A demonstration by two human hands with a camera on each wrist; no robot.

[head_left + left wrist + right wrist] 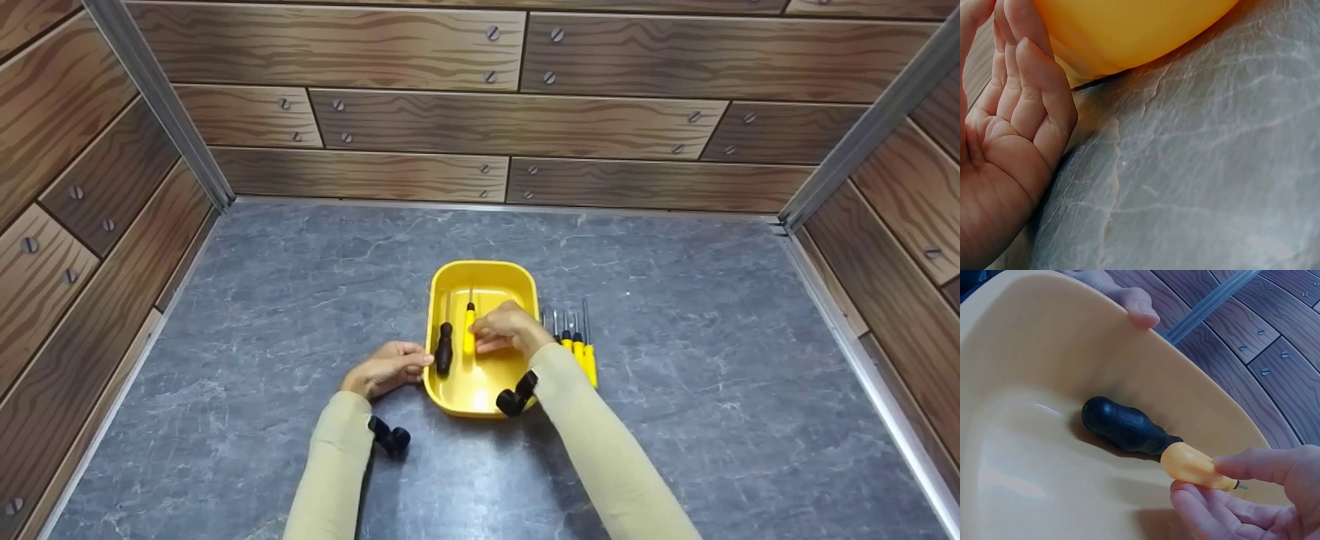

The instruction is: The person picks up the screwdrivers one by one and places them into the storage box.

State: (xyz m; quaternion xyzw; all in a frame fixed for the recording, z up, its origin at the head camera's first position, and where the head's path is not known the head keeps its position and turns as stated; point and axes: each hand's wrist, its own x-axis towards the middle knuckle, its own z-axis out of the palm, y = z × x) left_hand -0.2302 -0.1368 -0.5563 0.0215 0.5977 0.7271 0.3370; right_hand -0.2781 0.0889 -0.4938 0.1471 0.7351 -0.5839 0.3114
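My right hand (511, 327) is inside a yellow plastic bin (481, 264) and pinches a yellow-handled screwdriver (469, 334) between thumb and fingers. Its shaft points toward the far end of the bin. Beside it, along the left wall, lies a screwdriver with a black handle (444, 351), its shaft pointing the same way. In the right wrist view the yellow handle (1188, 464) overlaps the neck of the black one. My left hand (386, 367) holds the bin's left wall, thumb (1144, 315) at the rim and fingers outside.
Right of the bin, several screwdrivers (589, 366) with yellow and black handles lie side by side on the grey marbled table (675, 420), partly hidden by my right forearm. Wood-patterned walls (420, 120) with metal edging surround the table at the back and both sides.
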